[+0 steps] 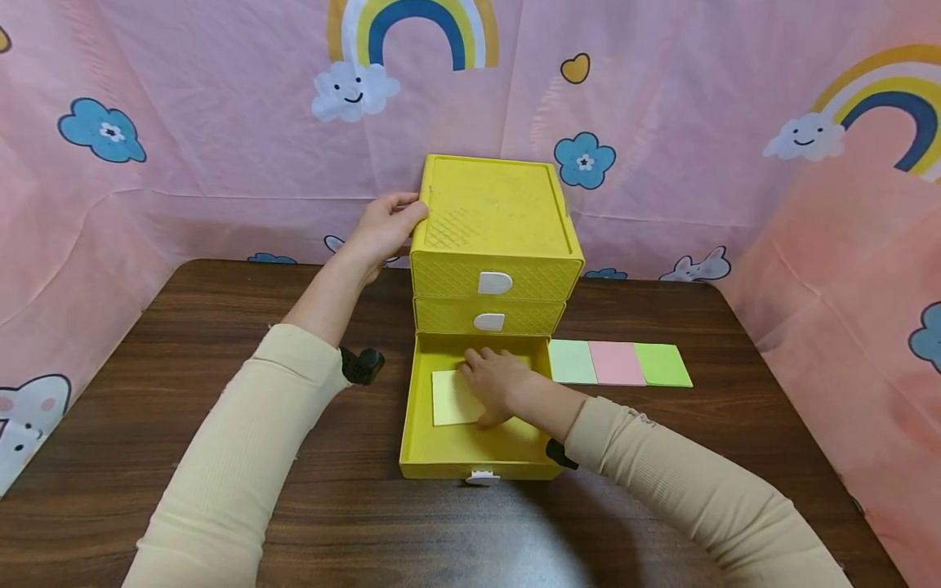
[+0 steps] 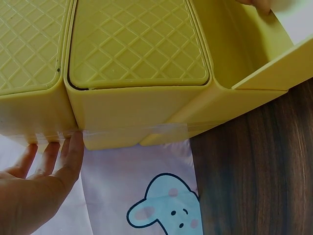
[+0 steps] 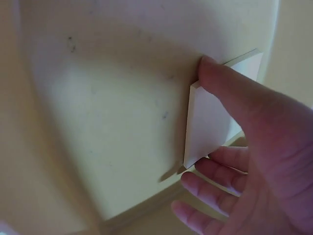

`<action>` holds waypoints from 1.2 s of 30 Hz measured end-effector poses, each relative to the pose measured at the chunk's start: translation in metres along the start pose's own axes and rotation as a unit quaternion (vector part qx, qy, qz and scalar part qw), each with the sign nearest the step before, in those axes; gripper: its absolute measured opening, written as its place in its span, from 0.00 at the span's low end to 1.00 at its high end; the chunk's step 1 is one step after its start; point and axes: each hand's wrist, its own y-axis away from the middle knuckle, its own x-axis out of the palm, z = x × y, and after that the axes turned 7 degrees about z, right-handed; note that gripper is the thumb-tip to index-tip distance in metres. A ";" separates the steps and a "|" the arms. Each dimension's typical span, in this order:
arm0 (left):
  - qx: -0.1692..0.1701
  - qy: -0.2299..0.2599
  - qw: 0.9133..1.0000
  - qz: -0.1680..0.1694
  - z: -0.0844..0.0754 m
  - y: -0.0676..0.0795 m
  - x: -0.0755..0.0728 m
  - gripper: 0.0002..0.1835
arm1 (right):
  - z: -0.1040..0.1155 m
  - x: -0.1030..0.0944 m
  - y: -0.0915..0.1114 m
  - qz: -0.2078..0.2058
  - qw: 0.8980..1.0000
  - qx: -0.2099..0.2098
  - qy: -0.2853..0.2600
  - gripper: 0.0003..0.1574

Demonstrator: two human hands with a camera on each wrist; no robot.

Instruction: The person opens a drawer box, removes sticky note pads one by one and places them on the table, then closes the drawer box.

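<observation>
A yellow three-drawer unit (image 1: 507, 208) with white pull tabs stands on the table, its bottom drawer (image 1: 441, 449) pulled out. Inside that drawer lies a pale yellow sticky note pad (image 1: 447, 400). My right hand (image 1: 500, 385) reaches in and grips the pad by two opposite edges, thumb on one and fingertips on the other, as the right wrist view shows. The left hand (image 1: 385, 229) rests against the unit's upper left side, and in the left wrist view its fingers (image 2: 73, 154) lie extended along that wall.
Mint (image 1: 573, 362), pink (image 1: 616, 363) and bright green (image 1: 663, 364) note pads lie in a row right of the drawer. The upper two drawers are closed. A pink patterned cloth (image 1: 243, 220) hangs behind and beside the dark wooden table (image 1: 353, 523).
</observation>
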 end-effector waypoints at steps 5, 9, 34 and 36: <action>0.000 0.000 1.000 -0.002 0.000 0.000 0.000 0.30 | 0.001 0.000 -0.003 0.001 1.000 -0.006 0.012 0.51; 0.002 -0.001 1.000 0.001 0.000 0.000 0.000 0.30 | 0.002 0.000 -0.003 0.004 1.000 -0.012 0.022 0.50; 0.000 -0.003 1.000 0.000 -0.001 0.002 0.001 0.31 | -0.001 -0.010 0.005 -0.040 0.996 -0.040 0.066 0.51; 0.000 0.000 1.000 -0.001 -0.001 0.002 0.001 0.31 | -0.001 -0.010 0.007 -0.050 0.996 -0.045 0.064 0.49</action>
